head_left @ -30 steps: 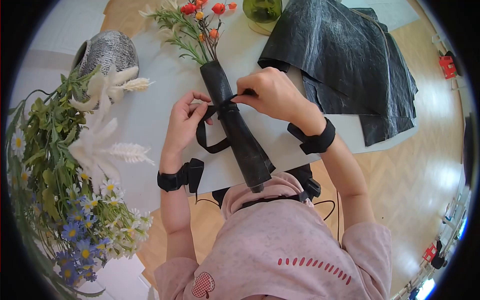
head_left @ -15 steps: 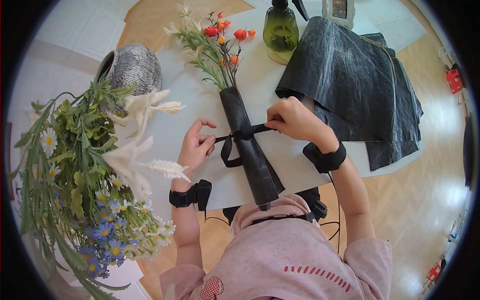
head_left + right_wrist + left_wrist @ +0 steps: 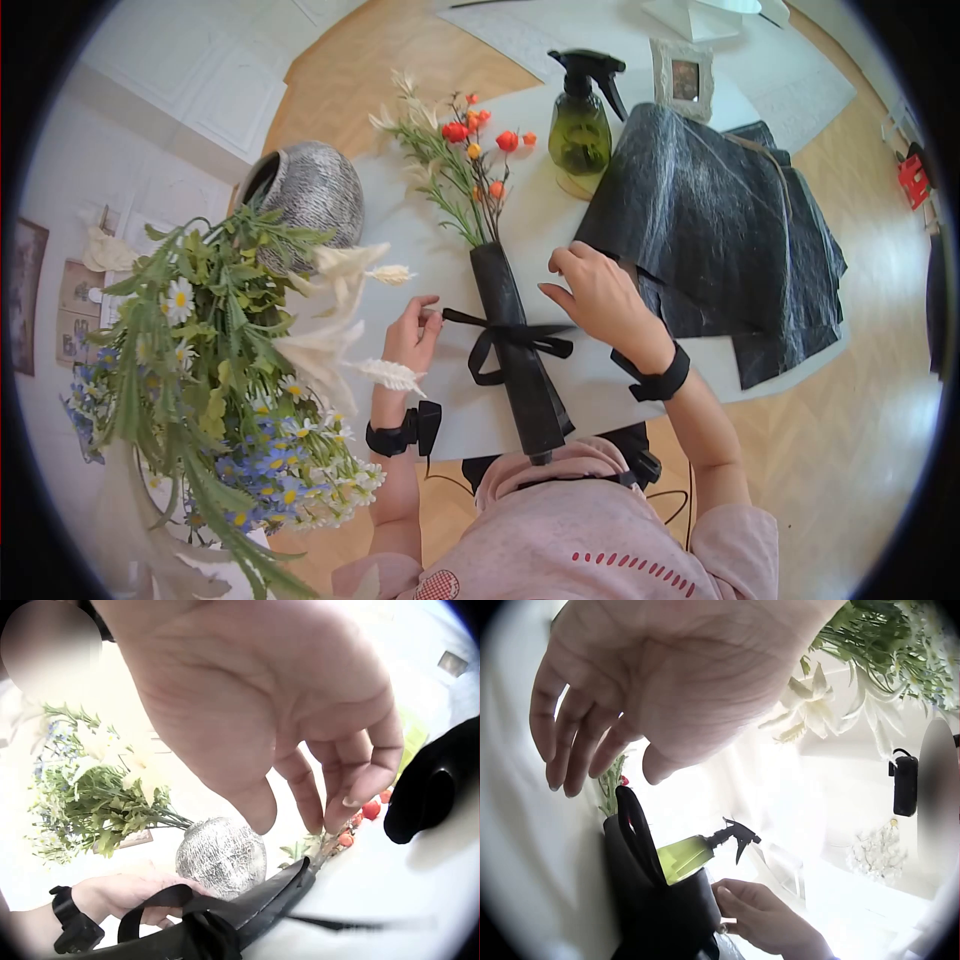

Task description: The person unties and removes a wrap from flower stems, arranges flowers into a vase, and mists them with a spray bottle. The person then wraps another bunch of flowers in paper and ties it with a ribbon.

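Observation:
A bundle of stems with red and orange berries [image 3: 507,141] and pale sprigs lies wrapped in black sheet [image 3: 528,400], a black ribbon [image 3: 512,335] tied round its middle with loop and tails spread to both sides. Left of the ribbon is the left hand [image 3: 411,338], fingers relaxed, holding nothing. The right hand [image 3: 605,305] hovers above and right of the ribbon, its fingers loosely bent and apart, holding nothing. Both wrist views show bare palms, the left hand [image 3: 660,682] over the wrapped bundle and the right hand [image 3: 277,712] beside the berries.
A textured grey vase [image 3: 318,197] lies on its side at the left, with blue, white and green flowers [image 3: 215,370] in front. At the back stand a green spray bottle [image 3: 580,135] and a small picture frame [image 3: 683,82]. Black sheets [image 3: 715,230] cover the table's right side.
Both hands have let go of the ribbon ends they pulled apart, and the ribbon now lies loose at both sides. The head view has shifted, so everything appears lower and further right.

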`<state>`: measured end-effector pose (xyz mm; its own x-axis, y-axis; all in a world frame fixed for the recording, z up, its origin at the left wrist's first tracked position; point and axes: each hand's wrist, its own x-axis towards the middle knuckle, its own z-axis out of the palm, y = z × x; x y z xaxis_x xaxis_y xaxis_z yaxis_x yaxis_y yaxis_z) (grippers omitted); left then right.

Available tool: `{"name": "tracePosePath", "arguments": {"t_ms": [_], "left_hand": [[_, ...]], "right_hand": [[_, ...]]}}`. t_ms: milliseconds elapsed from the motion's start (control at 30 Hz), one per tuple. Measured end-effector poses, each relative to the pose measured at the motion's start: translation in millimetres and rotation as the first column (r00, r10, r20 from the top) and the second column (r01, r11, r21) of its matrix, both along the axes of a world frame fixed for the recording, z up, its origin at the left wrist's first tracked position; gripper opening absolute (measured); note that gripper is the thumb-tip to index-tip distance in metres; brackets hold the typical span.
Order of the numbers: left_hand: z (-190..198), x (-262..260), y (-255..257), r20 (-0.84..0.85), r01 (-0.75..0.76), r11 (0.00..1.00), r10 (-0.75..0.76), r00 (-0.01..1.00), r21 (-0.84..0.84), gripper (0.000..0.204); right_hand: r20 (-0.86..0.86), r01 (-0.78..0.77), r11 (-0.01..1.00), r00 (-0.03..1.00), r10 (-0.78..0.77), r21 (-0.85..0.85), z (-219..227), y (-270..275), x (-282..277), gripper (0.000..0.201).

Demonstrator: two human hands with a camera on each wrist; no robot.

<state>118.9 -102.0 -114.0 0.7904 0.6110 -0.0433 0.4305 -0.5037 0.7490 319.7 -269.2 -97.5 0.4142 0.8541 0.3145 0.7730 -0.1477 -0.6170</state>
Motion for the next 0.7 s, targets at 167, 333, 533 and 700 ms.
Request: {"name": "tracePosePath", "arguments": {"t_ms": [167,333,533,700], "left_hand": [[-13.6,5.3,5.0,0.002,-0.005,0.944,0.006,1.000,-0.330,0.039],[-27.4,41.6,-1.4,0.239,0.000,0.766,0.201,0.950,-0.642,0.050],[-23.5,63.1,6.6,0.123,-0.078,0.897,0.145,0.982,-0.435,0.043],[-15.4,61.2,5.7,0.136,-0.018,0.781,0.131,0.982,-0.624,0.029]], "right_hand": [[-0.138,-0.036,0.997,0.990,0.026,-0.070,-17.5,20.9,-5.6,0.024],[-0.234,-0.224,0.959,0.955,0.181,-0.173,-39.8,35.8,-27.2,0.023],[-0.247,-0.305,0.951,0.926,0.287,-0.040,-43.1,44.3,-41.7,0.019],[-0.330,-0.392,0.919,0.863,0.381,0.037,-27.6,41.7,-39.4,0.028]]}}
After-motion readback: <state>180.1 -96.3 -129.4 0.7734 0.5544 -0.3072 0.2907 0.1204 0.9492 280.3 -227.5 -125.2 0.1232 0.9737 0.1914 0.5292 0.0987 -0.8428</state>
